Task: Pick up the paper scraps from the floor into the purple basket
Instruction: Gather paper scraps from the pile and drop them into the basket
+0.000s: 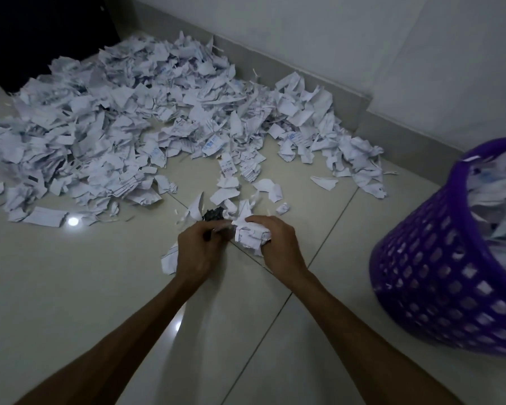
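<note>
On the tiled floor (70,287), centre of view, both hands work a small clump of paper scraps (250,235). The left hand (196,252) curls its fingers around scraps, a torn piece (169,260) sticking out at its left edge and something dark (214,214) just beyond it, identity unclear. The right hand (278,244) cups over the crumpled white wad, fingers bent round it.

The main pile (123,118) lies far left to centre, running along the skirting (319,83), with loose strays between it and the hands. The purple basket (438,276) stands at right, apart from the hands, already holding a lot of paper.

Handling guess: scraps are very light, soft, crushable and not fragile. They scatter easily, so scoop and squeeze a bunch from both sides rather than pinch single bits; flat ones lying on smooth tile may need a fingertip under an edge.

Orientation: scraps point every way, no common direction. The pile's long axis runs roughly left-right, slanting towards the far wall. The basket looks tilted in this wide view, mouth up.
</note>
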